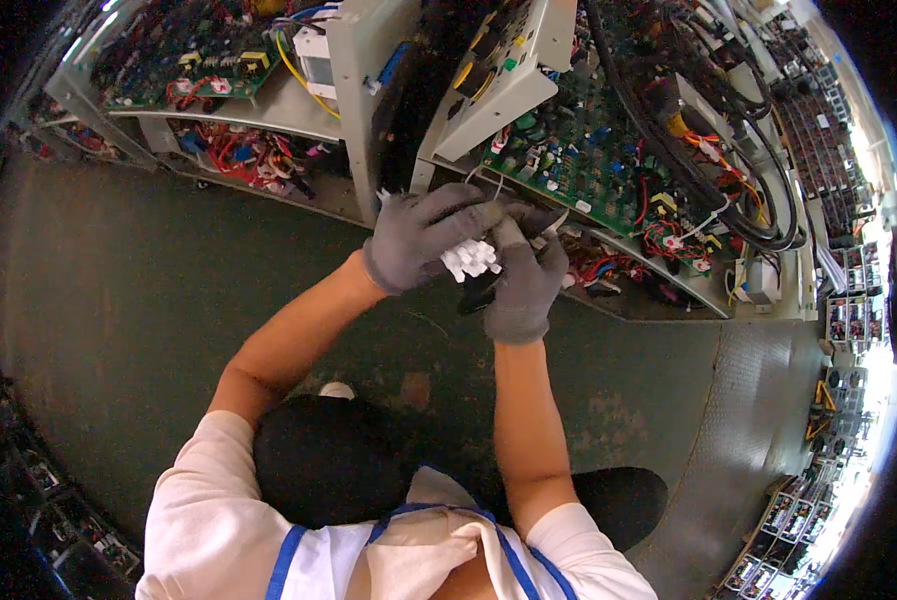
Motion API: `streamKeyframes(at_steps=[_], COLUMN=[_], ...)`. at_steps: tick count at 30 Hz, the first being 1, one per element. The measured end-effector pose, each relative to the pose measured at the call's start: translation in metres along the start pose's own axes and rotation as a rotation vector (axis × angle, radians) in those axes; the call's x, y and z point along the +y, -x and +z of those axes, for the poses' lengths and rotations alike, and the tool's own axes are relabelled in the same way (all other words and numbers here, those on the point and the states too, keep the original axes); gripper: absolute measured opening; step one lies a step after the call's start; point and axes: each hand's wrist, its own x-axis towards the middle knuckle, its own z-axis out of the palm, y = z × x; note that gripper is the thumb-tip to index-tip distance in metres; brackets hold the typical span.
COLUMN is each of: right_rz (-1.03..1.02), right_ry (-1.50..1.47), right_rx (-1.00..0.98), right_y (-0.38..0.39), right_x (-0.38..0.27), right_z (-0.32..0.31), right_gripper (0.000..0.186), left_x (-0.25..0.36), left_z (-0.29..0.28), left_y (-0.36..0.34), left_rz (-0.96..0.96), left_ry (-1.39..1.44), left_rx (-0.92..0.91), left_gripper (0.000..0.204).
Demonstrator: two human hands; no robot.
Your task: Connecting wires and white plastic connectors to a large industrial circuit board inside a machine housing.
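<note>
Both my hands wear grey gloves and meet in front of the open metal chassis. My left hand [424,235] is closed around a bundle of thin white plastic pieces [472,259], whose ends stick out below its fingers. Close against it, my right hand [525,280] has its fingers bent together, their tips at the left hand's fingertips. What the right fingers pinch is hidden. A thin pale loop [486,180] rises just above the hands, by the chassis edge. Behind the right fingers a dark piece shows, too unclear to name.
A green circuit board [569,165] with thick black cables [659,140] fills the chassis ahead on the right. Red and white wires [609,270] lie on its lower level. Another metal rack [239,125] with boards stands ahead left. Dark green floor [169,270] stretches below.
</note>
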Motion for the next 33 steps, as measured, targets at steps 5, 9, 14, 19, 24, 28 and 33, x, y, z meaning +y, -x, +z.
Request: streamKeyframes(at_steps=[5, 9, 14, 19, 24, 28, 33], right_rz=[-0.010, -0.168, -0.095, -0.765, -0.962, -0.918, -1.066], right_ry=[-0.067, 0.066, -0.010, 1.067, 1.225, 1.346, 1.442], right_rx=[-0.098, -0.073, -0.191, 0.170, 0.178, 0.062, 0.078], right_y=[0.001, 0.011, 0.010, -0.019, -0.027, -0.030, -0.031], right_x=[0.009, 0.001, -0.001, 0.000, 0.001, -0.004, -0.003], right_z=[-0.014, -0.012, -0.020, -0.041, -0.041, -0.041, -0.042], right_gripper=[0.011, 0.012, 0.016, 0.020, 0.023, 0.035, 0.032], left_x=[-0.003, -0.010, -0.019, -0.022, -0.020, -0.019, -0.021], left_z=[0.002, 0.003, 0.003, 0.007, 0.005, 0.004, 0.007], left_y=[0.000, 0.000, -0.004, 0.001, 0.003, 0.001, 0.005], left_rz=[0.075, 0.062, 0.110, 0.133, 0.109, 0.120, 0.070], left_ry=[-0.075, -0.167, -0.256, -0.253, -0.244, -0.252, -0.216], left_rx=[-0.011, 0.024, 0.107, 0.152, 0.121, 0.183, 0.182], left_gripper=[0.038, 0.035, 0.034, 0.033, 0.033, 0.033, 0.035])
